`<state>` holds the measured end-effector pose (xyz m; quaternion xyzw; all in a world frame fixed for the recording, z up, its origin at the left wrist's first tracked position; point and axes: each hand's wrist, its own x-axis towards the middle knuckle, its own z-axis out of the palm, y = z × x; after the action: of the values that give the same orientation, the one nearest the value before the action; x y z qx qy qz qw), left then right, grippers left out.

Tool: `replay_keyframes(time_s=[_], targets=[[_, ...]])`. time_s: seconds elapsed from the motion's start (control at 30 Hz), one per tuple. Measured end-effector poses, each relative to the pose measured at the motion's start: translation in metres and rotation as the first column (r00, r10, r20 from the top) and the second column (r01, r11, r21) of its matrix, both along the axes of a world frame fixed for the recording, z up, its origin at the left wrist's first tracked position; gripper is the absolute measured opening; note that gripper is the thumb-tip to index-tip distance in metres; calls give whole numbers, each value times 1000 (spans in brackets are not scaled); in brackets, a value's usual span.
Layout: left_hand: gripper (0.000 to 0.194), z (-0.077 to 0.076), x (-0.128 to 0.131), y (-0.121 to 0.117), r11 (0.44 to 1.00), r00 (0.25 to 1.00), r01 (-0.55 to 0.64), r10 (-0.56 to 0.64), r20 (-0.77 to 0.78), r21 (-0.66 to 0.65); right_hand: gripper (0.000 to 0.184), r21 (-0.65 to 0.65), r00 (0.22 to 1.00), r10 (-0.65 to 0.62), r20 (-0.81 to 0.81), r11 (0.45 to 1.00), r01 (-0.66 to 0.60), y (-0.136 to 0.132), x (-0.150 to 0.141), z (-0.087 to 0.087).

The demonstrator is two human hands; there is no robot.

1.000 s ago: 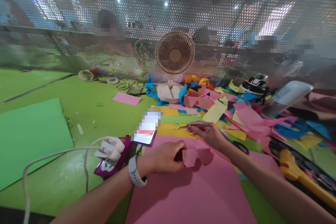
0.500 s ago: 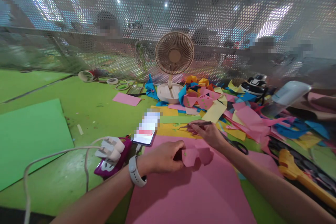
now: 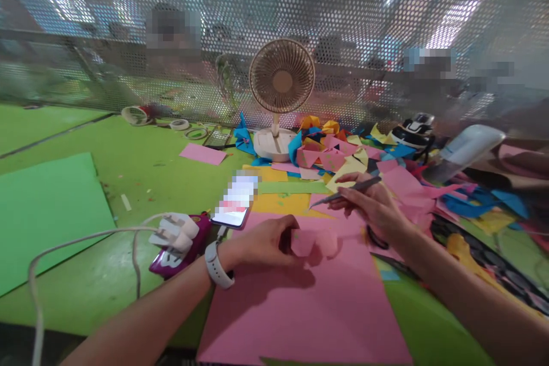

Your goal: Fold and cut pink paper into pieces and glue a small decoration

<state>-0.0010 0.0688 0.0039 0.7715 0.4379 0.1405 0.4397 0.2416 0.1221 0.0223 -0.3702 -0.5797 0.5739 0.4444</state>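
Note:
My left hand [image 3: 268,243] is closed on a small folded piece of pink paper [image 3: 303,242], thumb and fingers gripping its left edge. This piece is held just over a large pink sheet [image 3: 295,314]. My right hand [image 3: 364,203] pinches a pair of dark tweezers [image 3: 345,191], whose thin tip points left and down, apart from the folded paper. Beyond the sheet lie yellow paper [image 3: 278,203] and a light green strip [image 3: 295,187]. A lit phone [image 3: 235,203] with a cable plugged in rests at the sheet's far left corner.
A fan [image 3: 282,83] stands before a perforated screen. Piled cut paper [image 3: 407,183] spreads to the right, near a black tray [image 3: 493,263] with a yellow tool [image 3: 461,251]. On the left are a purple power strip [image 3: 165,260] with white plugs and a green sheet [image 3: 47,217].
My right hand has moved right, away from the folded paper, and the tweezers are now tilted more. My left hand keeps its hold. The whole view has shifted slightly.

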Motion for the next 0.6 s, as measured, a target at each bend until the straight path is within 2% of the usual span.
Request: replay_keyframes(time_s=[0.1,0.17,0.23,0.37,0.6], targets=[[56,-3,2,0,996,998,-22,27,60,-91,27,-64,998,50,-33,997,-53,-19,6,-5],[58,-4,3,0,990,995,-28,40,87,-135,24,-76,996,85,-34,993,-88,-27,7,-9],[52,-4,5,0,988,994,-25,41,106,-153,22,-69,993,114,-21,991,-115,-31,7,-11],[37,-3,6,1,994,987,40,-22,162,-106,20,-40,992,126,14,991,-125,-31,6,-11],[35,0,6,-1,994,987,77,-64,148,-82,21,-27,987,148,54,989,-147,-31,8,-6]])
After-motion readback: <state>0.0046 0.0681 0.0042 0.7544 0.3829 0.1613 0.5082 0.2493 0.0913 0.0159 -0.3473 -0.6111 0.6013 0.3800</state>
